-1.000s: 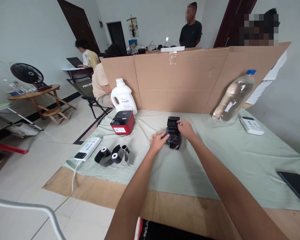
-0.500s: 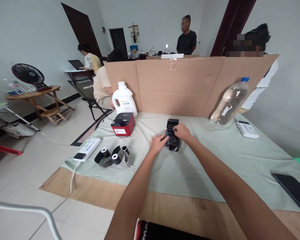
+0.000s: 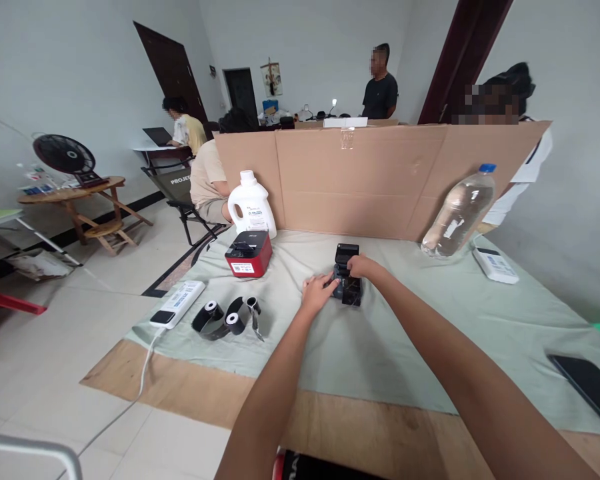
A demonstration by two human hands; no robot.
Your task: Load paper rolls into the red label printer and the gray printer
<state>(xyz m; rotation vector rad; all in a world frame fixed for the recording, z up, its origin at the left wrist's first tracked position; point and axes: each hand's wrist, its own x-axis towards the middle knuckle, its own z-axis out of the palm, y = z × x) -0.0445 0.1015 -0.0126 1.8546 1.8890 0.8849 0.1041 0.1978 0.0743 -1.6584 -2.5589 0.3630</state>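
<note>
The left hand (image 3: 317, 292) touches a black device (image 3: 351, 293); the right hand (image 3: 365, 267) is at its raised lid (image 3: 347, 251). Black rolls (image 3: 235, 324) lie near a red box (image 3: 253, 267).

right fingers (image 3: 356, 266) — shifted lower, along lid (image 3: 347, 251)

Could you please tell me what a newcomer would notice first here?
Probably the wide cardboard panel at the back of the table, with the white jug before its left part and the clear bottle before its right. Next, the red box in front of the jug, and the black device with left hand and right hand at it.
</note>
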